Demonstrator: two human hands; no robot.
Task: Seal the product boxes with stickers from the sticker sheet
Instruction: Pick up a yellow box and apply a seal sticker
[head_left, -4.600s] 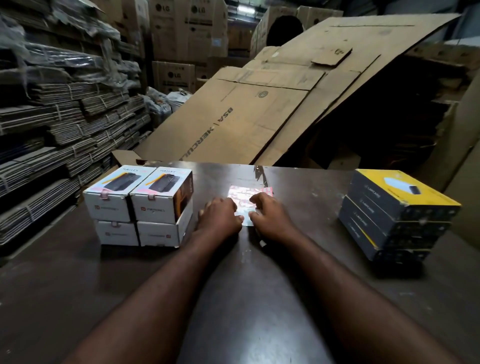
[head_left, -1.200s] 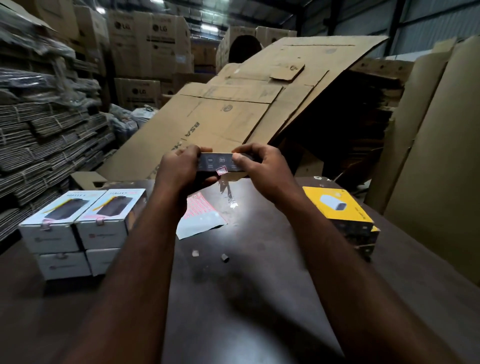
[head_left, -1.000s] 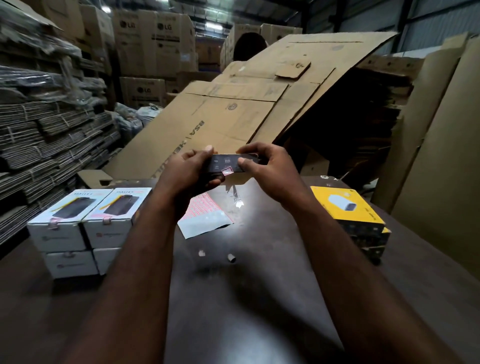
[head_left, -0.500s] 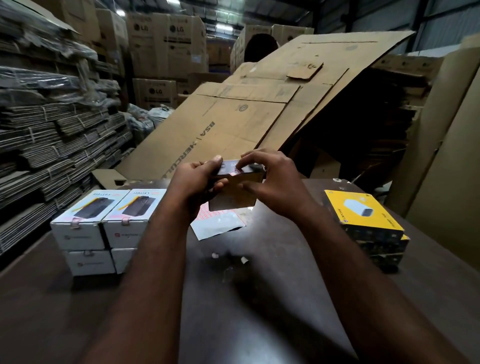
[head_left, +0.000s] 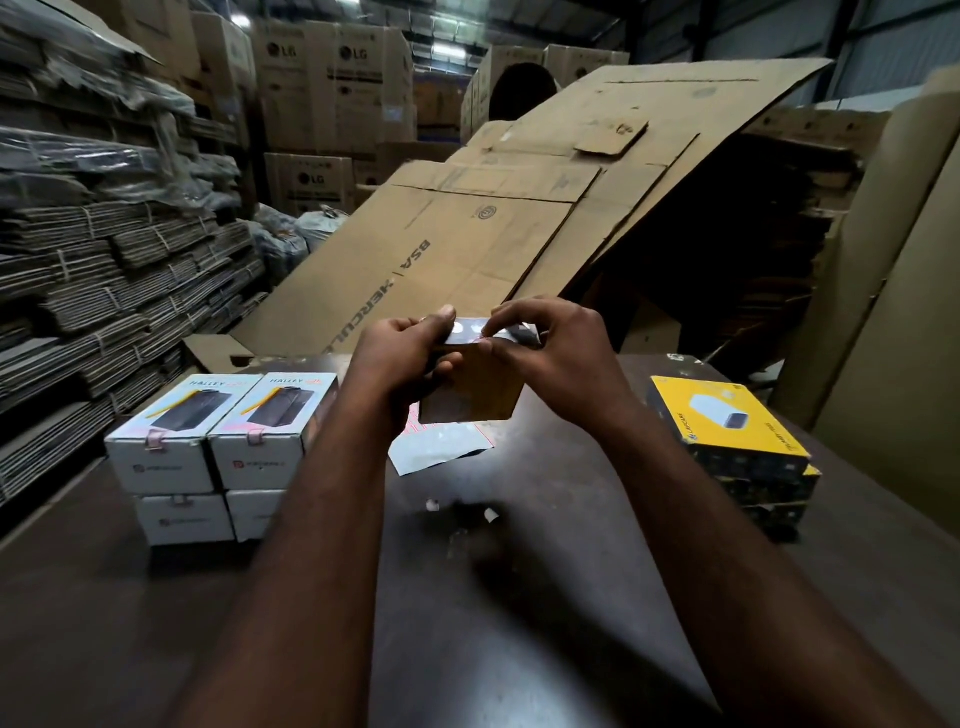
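held box, HALLEY boxes, LG cartons; BSA HERCULES cardboard

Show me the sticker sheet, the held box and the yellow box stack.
sticker sheet (head_left: 437, 453), head view, white lower part.
held box (head_left: 470, 395), head view, shaded near face.
yellow box stack (head_left: 722, 422), head view, top box's lid.

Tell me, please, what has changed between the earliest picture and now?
The left hand and right hand left the white sticker sheet on the dark table and now hold a flat dark product box raised above it, apparently taken from the yellow-topped stack. The right hand presses a small pink sticker over its edge. The sheet and the stacked white boxes stayed put.
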